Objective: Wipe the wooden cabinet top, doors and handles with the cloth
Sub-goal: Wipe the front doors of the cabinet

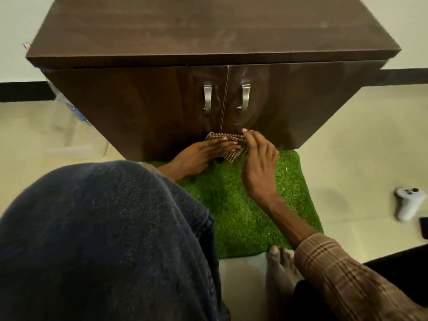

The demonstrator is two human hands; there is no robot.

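The cloth (234, 155) lay low against the cabinet doors (139, 107), by the seam — the left hand (203, 154) pressed it flat with straight fingers, the right hand (259, 163) apparently pinched its edge.

Indoor light is moderate, soft and even, with no hard shadows. The glossy cabinet doors (162, 107) carry curved reflections and a pale sheen round the metal handles (207, 98). The cabinet top (208, 26) shows dull, streaky glare. Wide-angle distortion splays the cabinet edges outward. The check weave of the cloth (231, 156) resolves at centre. The white controller (408, 202) at the right edge is smeared. The denim knee (104, 239), close to the lens, is dark and slightly soft.
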